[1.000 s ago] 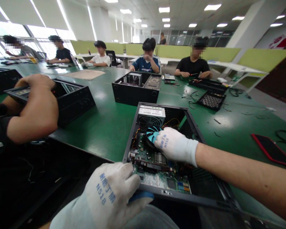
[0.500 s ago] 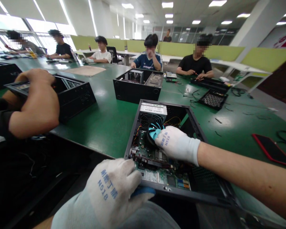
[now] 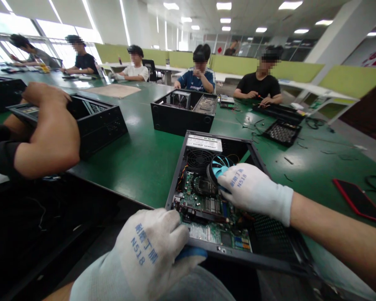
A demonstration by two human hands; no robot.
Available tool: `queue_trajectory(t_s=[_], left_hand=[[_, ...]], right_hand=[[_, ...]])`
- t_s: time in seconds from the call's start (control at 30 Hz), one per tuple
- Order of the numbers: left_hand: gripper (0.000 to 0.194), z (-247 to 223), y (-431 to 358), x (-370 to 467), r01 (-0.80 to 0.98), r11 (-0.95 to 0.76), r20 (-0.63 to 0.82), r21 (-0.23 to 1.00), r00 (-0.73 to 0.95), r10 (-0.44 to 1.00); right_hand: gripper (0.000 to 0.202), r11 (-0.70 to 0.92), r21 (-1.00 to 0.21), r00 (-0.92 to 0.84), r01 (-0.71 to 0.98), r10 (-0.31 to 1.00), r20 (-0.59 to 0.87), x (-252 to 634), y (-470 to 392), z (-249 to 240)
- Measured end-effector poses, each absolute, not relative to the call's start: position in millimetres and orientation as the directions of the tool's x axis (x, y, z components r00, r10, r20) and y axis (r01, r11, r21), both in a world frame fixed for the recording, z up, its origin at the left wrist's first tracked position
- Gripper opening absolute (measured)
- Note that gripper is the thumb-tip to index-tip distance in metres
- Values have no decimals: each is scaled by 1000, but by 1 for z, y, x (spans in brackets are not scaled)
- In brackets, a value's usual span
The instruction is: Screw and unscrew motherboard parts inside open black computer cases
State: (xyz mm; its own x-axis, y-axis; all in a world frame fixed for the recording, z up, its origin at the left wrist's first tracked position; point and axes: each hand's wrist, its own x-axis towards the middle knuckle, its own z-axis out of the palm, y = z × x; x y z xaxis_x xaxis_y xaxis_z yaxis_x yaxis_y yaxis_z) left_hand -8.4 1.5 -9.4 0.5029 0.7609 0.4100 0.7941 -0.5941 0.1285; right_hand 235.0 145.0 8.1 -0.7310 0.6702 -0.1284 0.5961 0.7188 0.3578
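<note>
A black computer case (image 3: 225, 251) lies open at the table's near edge, its green circuit board (image 3: 196, 228) showing. My left hand (image 3: 153, 246), in a white glove, grips the case's near left corner, thumb under the rim. The gloved fingers of my right hand (image 3: 247, 186) are closed on a round cooling fan with light blue blades (image 3: 218, 166). Tilted, the fan is above the board, right of the uncovered processor socket (image 3: 205, 185). Behind it sits the power supply with a white label (image 3: 203, 143).
Another open case (image 3: 181, 119) stands ahead. On the left a person's bent arm (image 3: 50, 129) reaches over a black case (image 3: 103, 129). A red-edged phone (image 3: 360, 200), cables and a black tray (image 3: 278, 131) lie at right. Several people sit across the green table (image 3: 131, 154).
My right hand has moved right with the fan, which is now tilted more. The processor socket has come into view. My left hand keeps its grip on the case.
</note>
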Motion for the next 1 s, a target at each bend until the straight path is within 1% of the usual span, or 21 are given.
queue_trajectory(t_s=[0.13,0.27,0.47,0.53,0.6,0.73,0.83,0.9,1.0], left_hand=[[34,-12,1,-8,795,-588,421,152,486,766],[32,-16,1,-8,800,-578,406,159,481,777],[32,-17,0,-10,800,-577,380,162,489,785],[31,-18,0,-10,801,-577,378,162,489,786],[31,-19,0,-10,803,-575,397,158,482,781],[31,-21,0,-10,799,-583,421,148,483,768],[32,-18,1,-11,794,-588,413,157,487,769],[30,-12,3,-12,776,-599,389,196,499,774],[18,0,11,-13,728,-617,323,298,532,783]], right_hand=[[27,688,376,-692,620,706,-151,253,150,14],[25,629,438,-636,643,757,-153,260,162,15],[26,573,516,-612,637,783,-115,261,195,9],[24,543,532,-576,649,808,-122,261,204,6],[28,536,532,-575,655,811,-109,262,208,4],[35,558,503,-607,660,791,-81,267,205,3],[41,555,449,-613,700,790,-21,274,201,4],[43,556,384,-616,737,787,42,280,198,5],[45,543,281,-597,792,785,164,287,195,4]])
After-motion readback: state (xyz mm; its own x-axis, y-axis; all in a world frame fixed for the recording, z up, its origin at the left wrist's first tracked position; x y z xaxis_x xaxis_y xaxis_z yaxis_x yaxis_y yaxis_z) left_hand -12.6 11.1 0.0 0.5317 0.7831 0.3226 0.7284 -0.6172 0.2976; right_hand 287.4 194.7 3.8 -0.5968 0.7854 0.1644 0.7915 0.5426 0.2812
